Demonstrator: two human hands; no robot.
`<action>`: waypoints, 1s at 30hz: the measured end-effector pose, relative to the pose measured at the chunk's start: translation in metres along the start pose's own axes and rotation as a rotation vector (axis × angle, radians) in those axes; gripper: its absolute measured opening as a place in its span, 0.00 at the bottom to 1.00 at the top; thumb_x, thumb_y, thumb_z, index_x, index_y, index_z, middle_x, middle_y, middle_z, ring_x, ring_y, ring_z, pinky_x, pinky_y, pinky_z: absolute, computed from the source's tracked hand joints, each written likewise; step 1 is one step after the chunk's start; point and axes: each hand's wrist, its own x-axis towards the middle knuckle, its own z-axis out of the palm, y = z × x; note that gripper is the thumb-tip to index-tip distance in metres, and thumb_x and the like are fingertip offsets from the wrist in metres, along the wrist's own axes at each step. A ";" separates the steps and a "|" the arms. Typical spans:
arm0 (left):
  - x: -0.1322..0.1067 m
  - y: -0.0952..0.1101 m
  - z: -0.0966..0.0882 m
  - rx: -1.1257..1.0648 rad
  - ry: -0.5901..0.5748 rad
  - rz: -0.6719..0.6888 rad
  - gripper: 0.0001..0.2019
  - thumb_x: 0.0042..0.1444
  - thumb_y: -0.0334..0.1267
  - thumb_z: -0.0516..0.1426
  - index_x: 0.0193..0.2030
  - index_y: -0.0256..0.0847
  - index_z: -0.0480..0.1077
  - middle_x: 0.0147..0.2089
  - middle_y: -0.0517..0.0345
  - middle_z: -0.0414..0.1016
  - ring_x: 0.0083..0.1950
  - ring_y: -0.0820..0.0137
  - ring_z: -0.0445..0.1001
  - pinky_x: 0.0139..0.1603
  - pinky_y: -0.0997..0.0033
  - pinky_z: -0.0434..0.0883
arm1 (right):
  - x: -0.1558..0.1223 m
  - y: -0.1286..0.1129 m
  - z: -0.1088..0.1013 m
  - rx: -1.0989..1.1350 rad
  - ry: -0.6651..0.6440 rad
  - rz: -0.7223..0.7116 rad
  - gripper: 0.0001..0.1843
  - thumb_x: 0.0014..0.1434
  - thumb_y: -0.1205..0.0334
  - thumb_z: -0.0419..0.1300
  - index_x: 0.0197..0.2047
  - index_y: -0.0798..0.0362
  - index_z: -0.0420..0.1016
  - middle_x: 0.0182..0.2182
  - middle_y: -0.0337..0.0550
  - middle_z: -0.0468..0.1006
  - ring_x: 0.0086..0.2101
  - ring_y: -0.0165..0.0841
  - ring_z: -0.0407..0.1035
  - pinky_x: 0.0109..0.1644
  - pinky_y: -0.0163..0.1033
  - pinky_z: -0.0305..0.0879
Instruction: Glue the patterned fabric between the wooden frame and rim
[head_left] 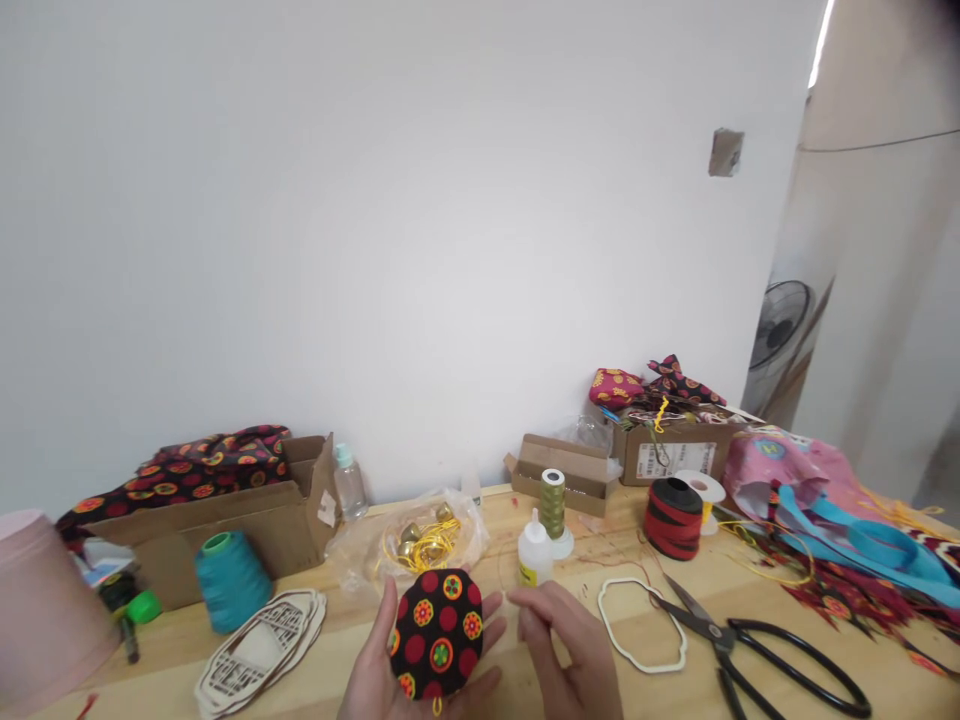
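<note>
A: Head view. What might go wrong?

B: The patterned fabric disc (438, 634), lower centre of the frame, could slip if the grip slackened, since it lies across the palm with little wrapped round it. The yellow loop (437, 706) at its lower edge might snag on a finger.

A: And around it?

B: The white bottle (535, 548) stands upright just behind the right fingertips; a careless lift could tip it. The black-handled scissors (721, 636), lower right, lie on the counter (334, 650) with blades apart, a risk to a hand swung that way.

A: The hands?

B: The left hand (375, 665) holds the disc, thumb along its left edge, fingers spread beneath. The right hand (566, 640), apart from the disc, is half curled, thumb and forefinger close together; whether they pinch anything fine cannot be told.
</note>
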 end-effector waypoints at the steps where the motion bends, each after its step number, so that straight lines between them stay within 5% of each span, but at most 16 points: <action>1: 0.000 0.000 0.001 -0.004 0.008 0.001 0.24 0.50 0.50 0.55 0.45 0.31 0.72 0.47 0.33 0.74 0.51 0.45 0.69 0.48 0.43 0.64 | 0.000 0.001 0.000 -0.010 0.067 0.023 0.10 0.59 0.66 0.51 0.39 0.49 0.72 0.27 0.42 0.73 0.28 0.32 0.67 0.33 0.35 0.63; 5: -0.004 -0.001 0.006 -0.007 0.036 -0.005 0.25 0.53 0.49 0.52 0.46 0.26 0.71 0.48 0.31 0.73 0.52 0.45 0.68 0.47 0.46 0.66 | 0.005 0.004 -0.003 -0.048 0.098 0.028 0.14 0.57 0.67 0.53 0.46 0.48 0.67 0.35 0.42 0.69 0.27 0.29 0.64 0.32 0.33 0.64; 10: -0.002 -0.003 0.007 0.001 0.021 0.000 0.24 0.55 0.49 0.50 0.46 0.28 0.71 0.46 0.33 0.75 0.51 0.48 0.69 0.48 0.45 0.65 | 0.004 0.011 0.005 -0.022 -0.187 -0.186 0.27 0.52 0.51 0.59 0.54 0.48 0.61 0.45 0.47 0.67 0.43 0.38 0.65 0.43 0.38 0.65; 13: 0.001 0.000 0.002 0.030 0.134 0.170 0.21 0.55 0.47 0.51 0.47 0.34 0.70 0.44 0.39 0.77 0.52 0.49 0.69 0.49 0.42 0.65 | -0.001 0.021 0.014 0.000 -0.234 -0.256 0.34 0.50 0.41 0.56 0.56 0.49 0.58 0.46 0.49 0.66 0.46 0.41 0.63 0.47 0.42 0.62; 16: -0.001 0.008 -0.001 0.077 0.250 0.386 0.20 0.54 0.49 0.51 0.49 0.42 0.69 0.47 0.47 0.76 0.56 0.54 0.65 0.55 0.46 0.60 | -0.007 0.028 0.019 0.013 -0.215 -0.240 0.32 0.52 0.43 0.54 0.56 0.49 0.58 0.46 0.50 0.67 0.46 0.41 0.63 0.48 0.43 0.62; 19: -0.007 0.012 0.004 0.200 0.235 0.573 0.22 0.52 0.50 0.53 0.54 0.51 0.64 0.58 0.58 0.67 0.63 0.63 0.55 0.63 0.59 0.49 | -0.009 0.030 0.020 0.034 -0.206 -0.244 0.28 0.53 0.47 0.54 0.55 0.49 0.60 0.45 0.49 0.68 0.45 0.40 0.64 0.47 0.42 0.63; 23: -0.008 0.006 0.011 0.426 0.233 0.745 0.29 0.47 0.47 0.58 0.58 0.54 0.58 0.63 0.63 0.58 0.65 0.60 0.49 0.64 0.58 0.45 | -0.007 0.026 0.018 0.023 -0.203 -0.274 0.26 0.53 0.49 0.55 0.54 0.49 0.61 0.43 0.48 0.70 0.43 0.38 0.66 0.46 0.39 0.63; 26: -0.006 0.003 0.007 0.388 0.203 0.705 0.32 0.46 0.43 0.59 0.60 0.58 0.54 0.62 0.63 0.61 0.65 0.61 0.49 0.64 0.58 0.48 | -0.001 0.020 0.012 -0.020 -0.197 -0.275 0.26 0.53 0.50 0.56 0.53 0.50 0.61 0.43 0.47 0.71 0.43 0.37 0.67 0.45 0.38 0.64; 30: -0.006 0.005 -0.007 0.108 0.096 0.476 0.25 0.50 0.43 0.55 0.56 0.63 0.57 0.58 0.66 0.67 0.64 0.61 0.53 0.62 0.53 0.52 | 0.002 0.021 0.013 -0.144 -0.219 -0.358 0.23 0.52 0.53 0.58 0.51 0.51 0.64 0.39 0.46 0.74 0.38 0.35 0.69 0.40 0.35 0.67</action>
